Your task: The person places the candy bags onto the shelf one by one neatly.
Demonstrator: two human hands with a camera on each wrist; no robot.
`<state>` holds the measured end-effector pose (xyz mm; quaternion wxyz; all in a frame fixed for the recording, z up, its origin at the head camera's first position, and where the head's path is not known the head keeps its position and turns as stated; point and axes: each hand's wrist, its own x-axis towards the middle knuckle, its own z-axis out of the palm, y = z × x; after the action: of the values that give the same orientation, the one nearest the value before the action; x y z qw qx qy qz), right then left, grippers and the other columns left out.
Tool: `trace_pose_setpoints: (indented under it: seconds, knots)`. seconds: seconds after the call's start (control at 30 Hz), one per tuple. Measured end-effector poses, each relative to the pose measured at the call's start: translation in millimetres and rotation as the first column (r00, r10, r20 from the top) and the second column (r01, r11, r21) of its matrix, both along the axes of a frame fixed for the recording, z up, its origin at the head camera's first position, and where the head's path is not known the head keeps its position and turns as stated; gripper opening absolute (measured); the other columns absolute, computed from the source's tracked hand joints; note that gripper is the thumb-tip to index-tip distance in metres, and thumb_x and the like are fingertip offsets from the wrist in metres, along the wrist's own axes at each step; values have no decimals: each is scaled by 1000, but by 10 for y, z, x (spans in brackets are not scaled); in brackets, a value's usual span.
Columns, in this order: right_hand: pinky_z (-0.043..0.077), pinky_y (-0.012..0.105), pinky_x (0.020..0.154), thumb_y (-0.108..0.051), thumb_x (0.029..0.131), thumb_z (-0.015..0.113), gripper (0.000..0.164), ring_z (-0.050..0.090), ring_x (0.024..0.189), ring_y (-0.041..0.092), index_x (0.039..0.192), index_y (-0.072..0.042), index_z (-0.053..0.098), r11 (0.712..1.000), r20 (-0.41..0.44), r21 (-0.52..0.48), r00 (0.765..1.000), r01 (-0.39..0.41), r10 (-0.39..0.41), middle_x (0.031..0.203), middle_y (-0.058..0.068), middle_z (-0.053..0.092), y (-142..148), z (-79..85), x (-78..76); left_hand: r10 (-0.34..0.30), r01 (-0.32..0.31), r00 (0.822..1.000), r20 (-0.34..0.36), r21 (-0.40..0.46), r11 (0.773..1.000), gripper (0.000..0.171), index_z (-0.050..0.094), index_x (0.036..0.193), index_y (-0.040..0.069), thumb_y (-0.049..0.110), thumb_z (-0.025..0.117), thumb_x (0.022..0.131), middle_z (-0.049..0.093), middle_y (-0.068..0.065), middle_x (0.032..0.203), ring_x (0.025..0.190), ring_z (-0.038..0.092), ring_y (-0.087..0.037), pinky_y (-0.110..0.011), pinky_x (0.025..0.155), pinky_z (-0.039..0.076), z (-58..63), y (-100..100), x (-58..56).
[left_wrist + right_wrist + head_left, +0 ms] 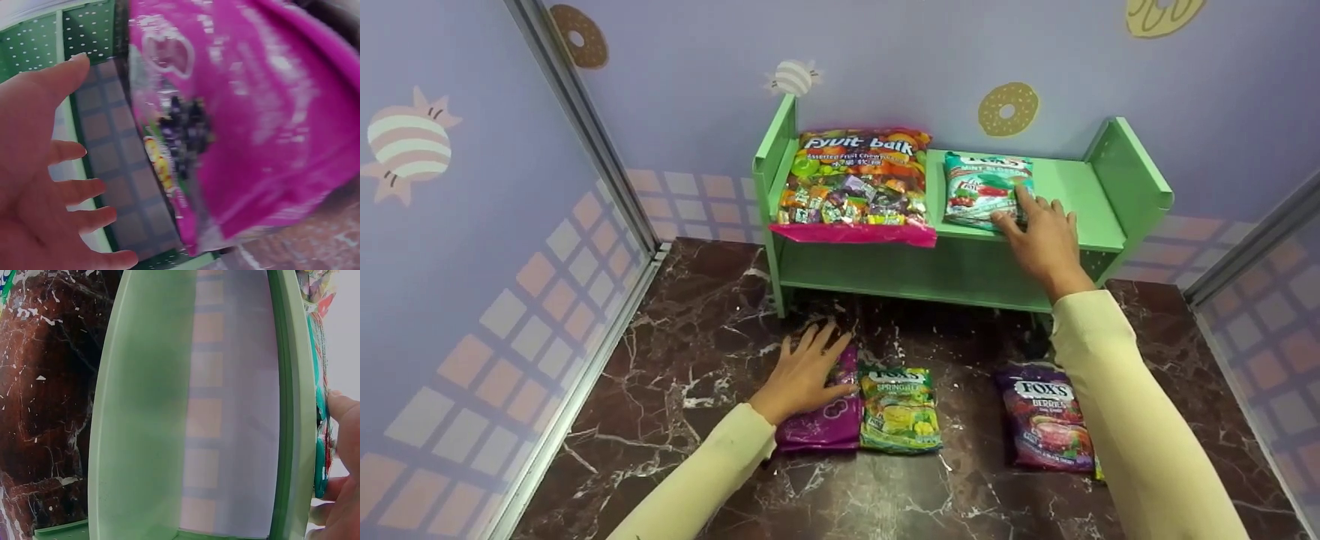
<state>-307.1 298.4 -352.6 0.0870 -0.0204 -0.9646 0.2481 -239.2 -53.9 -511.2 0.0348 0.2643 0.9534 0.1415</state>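
My right hand [1046, 236] rests its thumb and index finger on the lower right part of a teal Fox's mint candy bag [986, 187], which lies on the upper shelf. From the right wrist view, that bag [319, 455] shows edge-on along the shelf's rim, with fingertips against it. Over a purple candy bag [821, 427] on the floor, my left hand [806, 375] is spread with fingers apart and hides much of it. In the left wrist view the purple bag [253, 112] looms beside the hand [45, 169], with nothing between thumb and fingers.
A large Fyvit baik candy bag [855, 187] fills the left of the green shelf unit [1080, 195], its pink edge overhanging the front. On the dark marbled floor [660, 360] lie a green Fox's bag [900, 412] and a Fox's Berries bag [1046, 420]. Walls stand on both sides.
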Motion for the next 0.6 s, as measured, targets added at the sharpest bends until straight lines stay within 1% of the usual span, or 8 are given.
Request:
trace_pose_setpoints:
  seconds: [0.1, 0.27, 0.47, 0.6]
  knots:
    - [-2, 63, 117, -56, 98, 42, 75, 12, 145, 50, 156, -14, 19, 1000, 3, -2, 1000, -6, 6, 154, 29, 26, -16, 6, 7, 1, -1, 1000, 25, -10, 1000, 86, 26, 154, 25, 62, 61, 85, 23, -13, 160, 146, 22, -40, -73, 109, 19, -68, -36, 27]
    - [0, 64, 117, -54, 98, 43, 74, 16, 145, 47, 156, -14, 19, 1000, -1, -3, 1000, -27, 27, 153, 29, 29, -76, 8, -16, 7, -6, 999, 53, -11, 1000, 87, 26, 154, 25, 64, 60, 84, 22, -12, 161, 146, 22, -41, -73, 110, 17, -143, -95, 62]
    - [1, 64, 117, -53, 98, 44, 73, 16, 145, 46, 155, -14, 21, 999, -9, -18, 1000, -27, 27, 154, 27, 29, -142, 2, -38, 8, -8, 999, 51, -4, 1000, 87, 31, 153, 20, 63, 61, 84, 25, -15, 159, 144, 25, -43, -74, 108, 19, -212, -143, 82]
    - [2, 64, 117, -52, 98, 45, 72, 17, 145, 46, 155, -13, 22, 999, -10, -19, 1000, -29, 29, 154, 27, 29, -188, 3, -52, 16, -16, 998, 63, -2, 1000, 87, 30, 153, 22, 64, 61, 84, 26, -16, 159, 144, 26, -43, -74, 108, 20, -246, -178, 93]
